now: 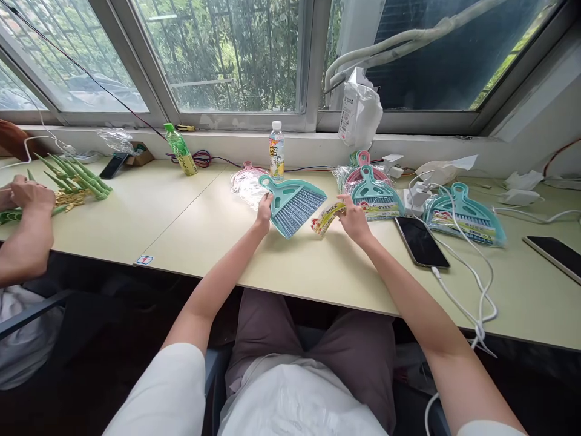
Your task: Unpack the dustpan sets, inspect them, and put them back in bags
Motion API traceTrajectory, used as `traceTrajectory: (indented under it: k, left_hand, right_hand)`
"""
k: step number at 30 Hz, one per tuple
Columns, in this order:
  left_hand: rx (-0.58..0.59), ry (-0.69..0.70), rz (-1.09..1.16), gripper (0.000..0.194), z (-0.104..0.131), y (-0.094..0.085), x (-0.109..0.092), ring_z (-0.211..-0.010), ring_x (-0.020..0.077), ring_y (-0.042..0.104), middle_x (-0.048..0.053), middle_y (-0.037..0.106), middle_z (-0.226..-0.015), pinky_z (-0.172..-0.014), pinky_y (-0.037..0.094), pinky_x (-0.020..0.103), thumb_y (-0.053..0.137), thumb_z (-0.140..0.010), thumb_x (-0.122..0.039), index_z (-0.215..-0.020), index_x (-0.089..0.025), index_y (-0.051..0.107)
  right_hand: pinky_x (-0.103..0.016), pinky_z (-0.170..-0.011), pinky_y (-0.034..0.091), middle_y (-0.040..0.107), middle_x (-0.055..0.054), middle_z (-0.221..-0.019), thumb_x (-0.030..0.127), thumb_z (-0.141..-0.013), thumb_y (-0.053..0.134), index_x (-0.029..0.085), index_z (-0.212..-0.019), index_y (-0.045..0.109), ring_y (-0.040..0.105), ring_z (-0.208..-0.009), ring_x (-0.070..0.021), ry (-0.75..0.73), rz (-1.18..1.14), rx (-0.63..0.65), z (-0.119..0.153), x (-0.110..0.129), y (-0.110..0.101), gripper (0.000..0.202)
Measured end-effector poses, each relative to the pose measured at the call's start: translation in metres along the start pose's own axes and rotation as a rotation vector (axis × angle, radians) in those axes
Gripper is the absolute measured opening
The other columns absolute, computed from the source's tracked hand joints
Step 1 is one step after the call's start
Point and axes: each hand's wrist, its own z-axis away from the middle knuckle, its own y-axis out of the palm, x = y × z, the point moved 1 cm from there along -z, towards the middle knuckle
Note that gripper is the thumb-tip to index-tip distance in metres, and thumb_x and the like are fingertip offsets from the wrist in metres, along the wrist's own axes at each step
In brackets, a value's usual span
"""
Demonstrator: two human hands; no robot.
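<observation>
My left hand [264, 209] grips the left edge of a teal dustpan [297, 206], which is tilted over the table with a brush of grey-blue bristles lying in it. To its right, my right hand [354, 219] is closed on the end of a curved yellow printed label strip [328, 218]. The strip hangs just beside the dustpan's right corner. Close beyond my right hand lies a wrapped teal dustpan set [373, 191], with pink ones stacked behind it.
Further right are another wrapped teal dustpan set [465, 218], a phone [422, 241] and white cables [483, 284]. Behind stand a drink bottle [276, 151] and a green bottle [180, 150]. A person's hands [25, 194] work by green stalks [79, 175] at the far left.
</observation>
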Motion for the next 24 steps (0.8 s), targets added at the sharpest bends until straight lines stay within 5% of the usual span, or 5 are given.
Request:
traceTrajectory:
  k: [6,12,15,20,24]
  left_hand:
    - [-0.034,-0.025,0.062,0.017,-0.005,-0.003,0.002,-0.085,0.0147,0.062,0.003,0.066,-0.093,-0.087,0.048,0.029,0.049,-0.091,-0.030,-0.096,-0.018,0.059]
    - [0.052,-0.006,-0.065,0.019,0.008,0.006,0.001,-0.088,0.0163,0.062,0.004,0.066,-0.095,-0.088,0.047,0.030,0.051,-0.090,-0.034,-0.095,-0.018,0.058]
    - [0.139,-0.033,-0.178,0.025,0.019,0.016,0.001,-0.089,0.0178,0.061,0.005,0.067,-0.095,-0.088,0.047,0.031,0.049,-0.090,-0.038,-0.097,-0.017,0.060]
    - [0.465,0.036,-0.368,0.043,0.041,0.036,0.007,-0.100,0.0216,0.059,0.008,0.067,-0.106,-0.093,0.045,0.033,0.047,-0.091,-0.051,-0.107,-0.014,0.063]
    - [0.519,0.086,-0.456,0.051,0.050,0.040,0.012,-0.107,0.0234,0.056,0.010,0.064,-0.115,-0.096,0.042,0.034,0.043,-0.092,-0.058,-0.113,-0.015,0.062]
  right_hand:
    - [-0.036,-0.078,0.048,0.068,-0.007,-0.082,0.025,-0.088,0.055,0.017,-0.130,0.048,0.064,-0.077,-0.0245,0.166,0.063,0.087,-0.004,-0.018,-0.008,0.044]
    - [-0.049,-0.096,0.034,0.045,-0.019,-0.140,0.026,-0.092,0.047,0.018,-0.134,0.048,0.039,-0.127,-0.0349,0.042,0.342,-0.238,0.008,0.007,-0.010,0.042]
    - [-0.045,-0.095,0.032,0.053,-0.015,-0.130,0.028,-0.098,0.036,0.020,-0.121,0.060,0.044,-0.120,-0.0311,-0.071,0.316,-0.271,0.013,0.030,-0.008,0.035]
    - [-0.040,-0.087,0.032,0.063,-0.011,-0.112,0.039,-0.099,0.040,0.021,-0.103,0.072,0.051,-0.105,-0.0275,-0.159,0.234,-0.116,0.024,0.058,0.014,0.037]
    - [-0.040,-0.085,0.032,0.064,-0.011,-0.107,0.044,-0.098,0.044,0.020,-0.100,0.071,0.051,-0.103,-0.0279,-0.141,0.224,-0.054,0.028,0.058,0.026,0.036]
